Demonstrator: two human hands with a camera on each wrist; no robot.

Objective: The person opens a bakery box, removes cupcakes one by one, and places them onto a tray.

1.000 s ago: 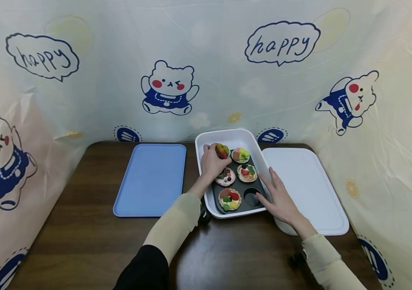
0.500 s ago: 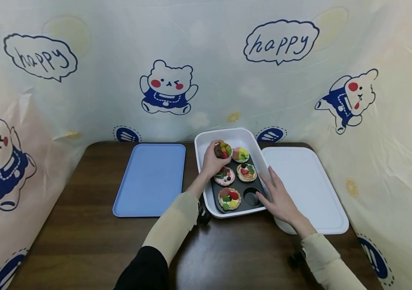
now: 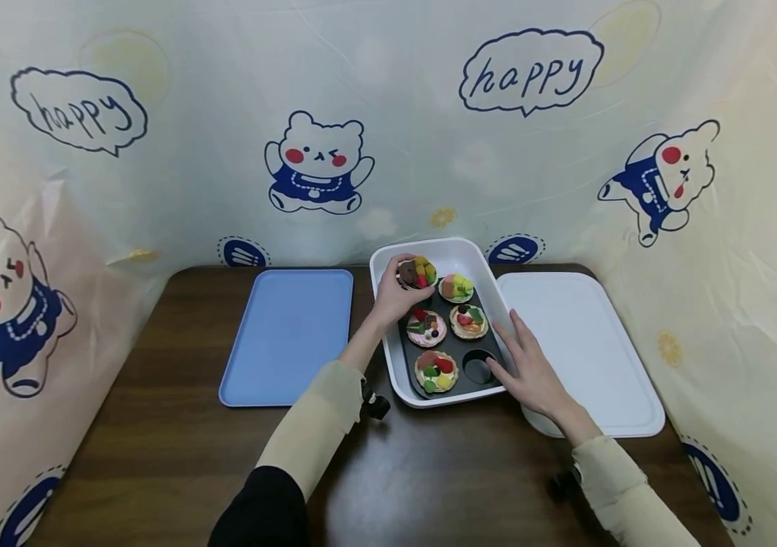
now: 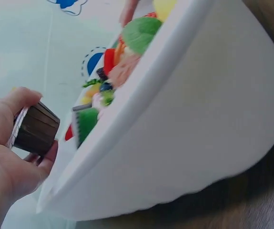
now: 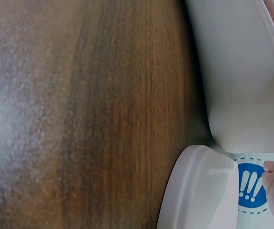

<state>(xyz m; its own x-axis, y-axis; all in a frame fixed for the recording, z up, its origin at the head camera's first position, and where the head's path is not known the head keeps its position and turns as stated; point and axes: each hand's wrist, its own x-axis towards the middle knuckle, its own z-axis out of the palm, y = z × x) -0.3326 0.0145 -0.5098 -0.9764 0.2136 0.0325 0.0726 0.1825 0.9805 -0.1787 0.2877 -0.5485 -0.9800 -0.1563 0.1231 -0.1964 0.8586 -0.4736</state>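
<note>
My left hand (image 3: 391, 295) pinches a toy cupcake (image 3: 415, 273) topped with brown, yellow and red pieces, over the far left of a dark muffin pan (image 3: 458, 355). In the left wrist view, the cupcake's ribbed brown cup (image 4: 37, 129) sits between thumb and fingers, tilted sideways, beside the tub wall. The pan lies inside a deep white tub (image 3: 396, 374) and holds several other cupcakes, among them one with green, red and yellow toppings (image 3: 436, 372). My right hand (image 3: 535, 374) has its fingers spread over the tub's right rim, one fingertip beside a bare pan cup (image 3: 478, 366).
A blue tray (image 3: 289, 334) lies flat on the brown table (image 3: 156, 441) left of the tub. A white tray (image 3: 586, 349) lies to the right, close beside the tub. Behind the table hangs a printed curtain (image 3: 415, 137).
The cupcake in my left hand has risen from the pan and shifted slightly left, its toppings now more in sight. My right hand has stayed at the tub's rim.
</note>
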